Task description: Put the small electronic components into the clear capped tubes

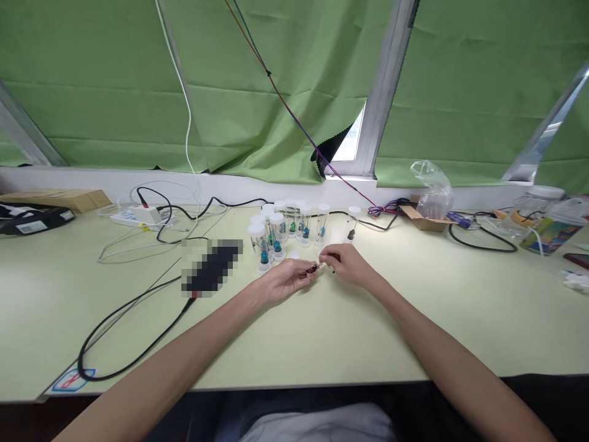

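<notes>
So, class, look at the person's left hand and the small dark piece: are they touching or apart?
Touching. The head view shows the small dark piece held at the fingertips of the left hand, with no gap showing.

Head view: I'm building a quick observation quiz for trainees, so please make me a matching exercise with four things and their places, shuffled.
Things
1. Small dark part
2. White-capped clear tubes
3. Clear plastic bag
4. Green curtain

Places
A. Hanging behind the table
B. In the open cardboard box
C. At the fingertips of the left hand and right hand
D. Standing in a cluster just beyond the hands

Pairs: 1-C, 2-D, 3-B, 4-A
</notes>
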A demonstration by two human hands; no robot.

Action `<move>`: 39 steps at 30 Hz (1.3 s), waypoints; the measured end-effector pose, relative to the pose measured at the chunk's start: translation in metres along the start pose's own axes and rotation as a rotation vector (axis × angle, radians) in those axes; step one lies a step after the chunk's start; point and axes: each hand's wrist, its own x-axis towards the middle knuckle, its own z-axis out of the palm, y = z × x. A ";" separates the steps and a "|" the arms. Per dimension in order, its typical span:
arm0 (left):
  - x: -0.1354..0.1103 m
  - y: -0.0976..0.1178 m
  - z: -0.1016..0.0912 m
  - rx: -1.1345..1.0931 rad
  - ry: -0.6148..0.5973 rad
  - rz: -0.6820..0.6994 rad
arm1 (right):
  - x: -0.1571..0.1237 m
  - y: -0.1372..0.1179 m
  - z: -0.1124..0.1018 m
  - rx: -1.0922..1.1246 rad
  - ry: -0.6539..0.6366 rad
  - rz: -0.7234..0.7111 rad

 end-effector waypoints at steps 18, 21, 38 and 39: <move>0.001 0.001 0.000 0.004 0.021 -0.031 | 0.000 -0.002 0.000 -0.022 -0.014 -0.015; 0.003 0.000 -0.001 -0.009 0.034 -0.034 | 0.000 -0.002 0.000 -0.024 -0.014 -0.014; 0.004 -0.003 0.001 0.096 0.008 0.061 | 0.001 0.000 0.000 -0.052 -0.029 -0.001; 0.004 -0.003 0.001 0.105 0.006 0.070 | 0.001 0.000 0.000 -0.057 -0.029 0.002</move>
